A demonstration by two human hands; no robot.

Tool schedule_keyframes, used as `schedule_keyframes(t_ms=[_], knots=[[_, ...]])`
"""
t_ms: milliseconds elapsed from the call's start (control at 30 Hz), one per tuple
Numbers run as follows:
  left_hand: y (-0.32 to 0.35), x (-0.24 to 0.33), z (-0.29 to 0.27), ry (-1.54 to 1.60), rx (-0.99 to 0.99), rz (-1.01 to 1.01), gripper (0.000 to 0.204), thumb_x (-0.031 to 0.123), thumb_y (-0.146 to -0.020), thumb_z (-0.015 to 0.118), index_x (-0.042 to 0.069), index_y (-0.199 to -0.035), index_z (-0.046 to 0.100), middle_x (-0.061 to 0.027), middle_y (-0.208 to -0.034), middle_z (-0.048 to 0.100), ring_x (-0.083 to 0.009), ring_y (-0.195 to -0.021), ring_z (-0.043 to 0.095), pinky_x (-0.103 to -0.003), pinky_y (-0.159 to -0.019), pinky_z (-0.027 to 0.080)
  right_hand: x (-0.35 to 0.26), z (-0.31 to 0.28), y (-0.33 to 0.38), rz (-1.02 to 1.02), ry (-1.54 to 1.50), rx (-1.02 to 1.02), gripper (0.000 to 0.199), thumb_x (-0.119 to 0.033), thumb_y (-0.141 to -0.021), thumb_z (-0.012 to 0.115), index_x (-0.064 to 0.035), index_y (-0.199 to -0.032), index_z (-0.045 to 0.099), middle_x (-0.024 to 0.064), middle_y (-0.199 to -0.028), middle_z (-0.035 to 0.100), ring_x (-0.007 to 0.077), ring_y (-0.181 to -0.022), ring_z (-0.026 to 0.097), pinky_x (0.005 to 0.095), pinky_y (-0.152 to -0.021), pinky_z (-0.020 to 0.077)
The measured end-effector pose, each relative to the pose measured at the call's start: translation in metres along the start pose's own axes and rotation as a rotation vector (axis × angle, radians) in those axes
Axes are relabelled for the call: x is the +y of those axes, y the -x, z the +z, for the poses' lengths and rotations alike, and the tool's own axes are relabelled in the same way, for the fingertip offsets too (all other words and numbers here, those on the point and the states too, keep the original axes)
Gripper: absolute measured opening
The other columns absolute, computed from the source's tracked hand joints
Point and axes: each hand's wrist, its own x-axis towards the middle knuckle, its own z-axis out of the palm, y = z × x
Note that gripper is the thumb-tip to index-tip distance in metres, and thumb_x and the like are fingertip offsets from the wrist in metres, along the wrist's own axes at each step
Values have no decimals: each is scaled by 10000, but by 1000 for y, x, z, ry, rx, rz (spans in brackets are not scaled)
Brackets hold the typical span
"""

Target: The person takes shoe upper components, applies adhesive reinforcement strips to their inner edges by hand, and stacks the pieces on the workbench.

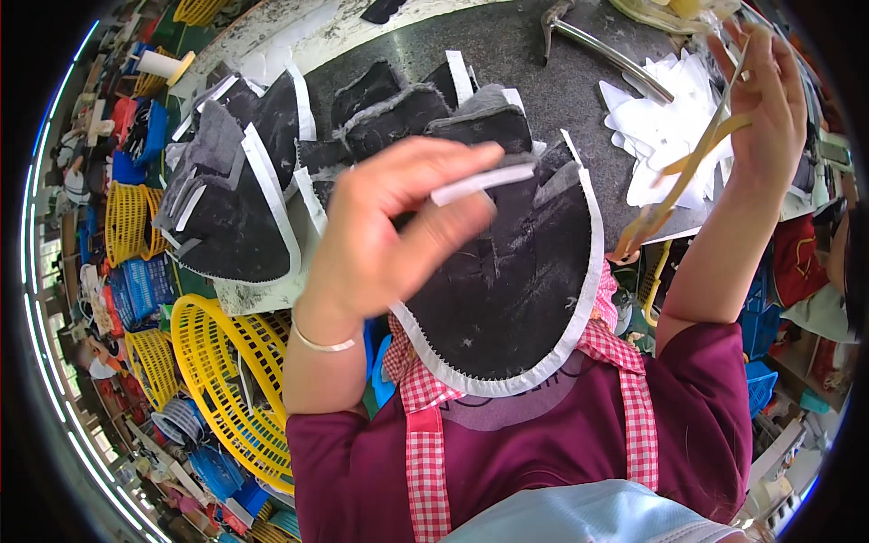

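Note:
In front of me is a black, rounded fabric piece [516, 281] with a white band along its curved edge, its lower end against my chest. My left hand [389, 226] is over its left part, slightly blurred, pinching a short white strip [482, 184] between thumb and fingers. Raised at the right, my right hand [769, 109] has a long, thin tan strip-like thing [679, 188] running between its fingers and hanging down; its exact kind is unclear. Several more black pieces with white edging [240, 213] lie in a pile at the left and behind.
A hammer [611, 56] lies at the back of the dark worktable [362, 50]. White cut pieces [670, 127] are heaped at the right, below a yellowish plastic bag [674, 14]. Down to the left stands a yellow basket [213, 380]; a white spool [163, 66] is at the far left.

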Motion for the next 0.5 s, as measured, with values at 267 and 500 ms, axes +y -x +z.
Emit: schedule_keyframes(t_ms=[267, 500], knots=[[-19, -23, -11, -641, 71, -76, 303, -7, -834, 805, -11, -1123, 715, -51, -1136, 693, -79, -897, 626, -188, -698, 518, 64, 49, 62, 50, 479, -915, 163, -203, -867, 798, -50, -918, 772, 96, -702, 676, 159, -652, 659, 316, -614, 502], [-16, -33, -5, 17, 109, -210, 306, 30, -871, 790, 17, -1172, 732, -86, -923, 757, -85, -812, 684, -238, -665, 553, 55, 67, 65, 66, 644, -1002, 284, -315, -800, 836, -44, -859, 775, 127, -647, 648, 283, -613, 649, 370, -621, 494]])
